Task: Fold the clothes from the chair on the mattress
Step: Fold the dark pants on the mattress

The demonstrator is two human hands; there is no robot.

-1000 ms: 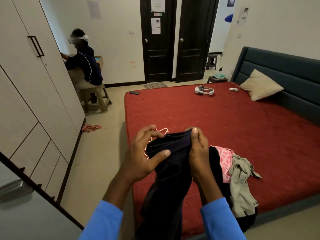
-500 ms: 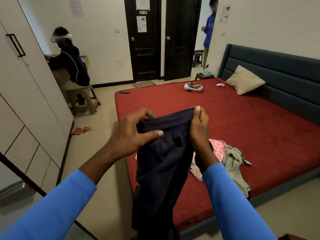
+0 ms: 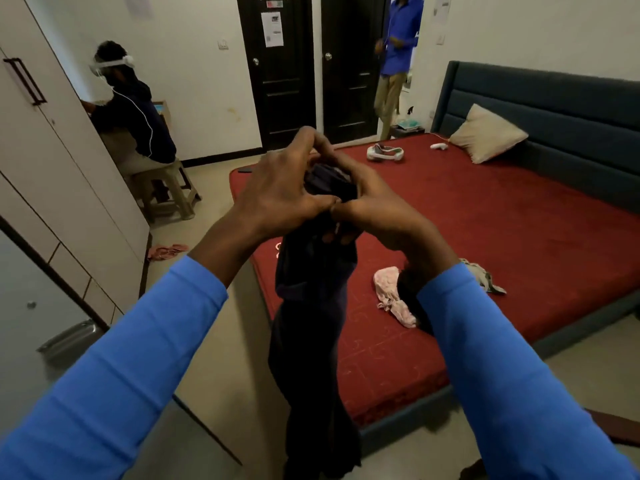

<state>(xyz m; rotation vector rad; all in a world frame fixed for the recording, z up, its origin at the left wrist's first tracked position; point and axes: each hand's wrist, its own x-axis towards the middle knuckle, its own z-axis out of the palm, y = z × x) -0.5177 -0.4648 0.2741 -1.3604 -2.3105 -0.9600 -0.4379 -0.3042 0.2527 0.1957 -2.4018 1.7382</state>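
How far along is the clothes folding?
Nothing looks folded yet. In hand: the left hand and right hand grip the top of a dark garment, hanging by the mattress. Left: that garment, plus a crumpled pink piece and a grey piece lying on the mattress.

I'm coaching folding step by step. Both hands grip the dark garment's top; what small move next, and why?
Probably draw the left hand and right hand apart along the top edge. Both grip the dark garment bunched between them, hands close together, and it hangs narrow by the red mattress, so it needs spreading before laying down.
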